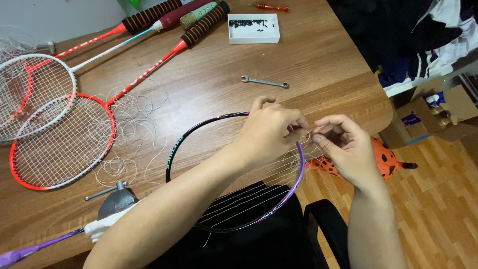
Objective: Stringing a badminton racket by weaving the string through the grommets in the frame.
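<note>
A black and purple badminton racket frame (185, 137) lies partly strung across the front edge of a wooden table (318, 65), its head over my lap. My left hand (269, 132) pinches the frame's right rim and the thin white string (294, 158) there. Just to the right of the rim, my right hand (343, 147) pinches the same string with fingers closed. The two hands almost touch. A few strings run across the lower part of the frame.
Two strung rackets, one red (59, 149) and one white (35, 94), lie at the left with loose string (134, 117). A wrench (265, 81), a white box of small black parts (254, 28) and a screwdriver (271, 7) lie farther back. A clamp (115, 198) sits front left. An orange toy (383, 159) lies on the floor.
</note>
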